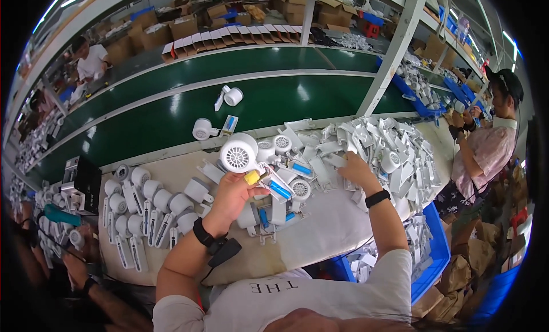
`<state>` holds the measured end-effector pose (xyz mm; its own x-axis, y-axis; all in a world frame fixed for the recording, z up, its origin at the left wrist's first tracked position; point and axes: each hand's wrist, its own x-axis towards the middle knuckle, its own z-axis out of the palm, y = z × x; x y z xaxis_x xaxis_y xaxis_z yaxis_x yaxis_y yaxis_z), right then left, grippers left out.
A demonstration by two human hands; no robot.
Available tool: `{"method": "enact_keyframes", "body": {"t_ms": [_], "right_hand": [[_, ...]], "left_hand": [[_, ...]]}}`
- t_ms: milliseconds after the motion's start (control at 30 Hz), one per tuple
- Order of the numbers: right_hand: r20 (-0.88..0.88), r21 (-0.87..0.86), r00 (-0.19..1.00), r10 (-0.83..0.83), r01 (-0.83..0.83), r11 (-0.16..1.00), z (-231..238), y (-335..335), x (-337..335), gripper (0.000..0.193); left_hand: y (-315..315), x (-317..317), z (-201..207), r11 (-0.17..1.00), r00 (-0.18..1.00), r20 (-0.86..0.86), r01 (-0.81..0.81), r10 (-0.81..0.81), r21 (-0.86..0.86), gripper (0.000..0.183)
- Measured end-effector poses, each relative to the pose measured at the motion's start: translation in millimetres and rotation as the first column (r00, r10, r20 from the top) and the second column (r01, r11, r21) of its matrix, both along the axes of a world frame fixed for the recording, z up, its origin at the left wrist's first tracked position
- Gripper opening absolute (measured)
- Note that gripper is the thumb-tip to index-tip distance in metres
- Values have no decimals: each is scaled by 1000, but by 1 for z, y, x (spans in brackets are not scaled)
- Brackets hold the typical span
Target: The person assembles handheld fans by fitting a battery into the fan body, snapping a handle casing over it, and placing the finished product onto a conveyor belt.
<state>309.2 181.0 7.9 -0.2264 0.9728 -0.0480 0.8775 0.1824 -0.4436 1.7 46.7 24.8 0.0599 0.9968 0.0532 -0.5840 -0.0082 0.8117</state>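
My left hand (229, 198) is closed round a white handheld fan (238, 155), its round grille facing me. The fan's handle is open at the back, showing a blue battery cell (279, 189). Something yellow (251, 177) sits at a fingertip of this hand. Reaching to the right, my right hand (360, 173) touches the left side of a heap of white plastic casing pieces (400, 152). Its thumb and forefinger look apart, with the fingertips partly lost among the pieces. Between my hands lie more open fans with blue cells and a round grille (300, 189).
Rows of fans (151, 206) lie on the table's left, beside a black box (82, 186). Past the table runs a green conveyor belt (274, 103) carrying two fans. A blue crate (437, 255) of white parts stands at my right. Co-workers (486, 138) work on both sides.
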Motion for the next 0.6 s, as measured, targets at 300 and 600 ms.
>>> {"method": "enact_keyframes", "body": {"t_ms": [300,600], "right_hand": [[-406,530,622,669,-437,727,57,-103,-86,53],[-202,638,584,786,-531,558,51,-117,-118,54]], "left_hand": [[-9,16,-4,995,985,145,-101,96,25,30],[-20,22,2,995,976,199,-100,93,28,33]]}}
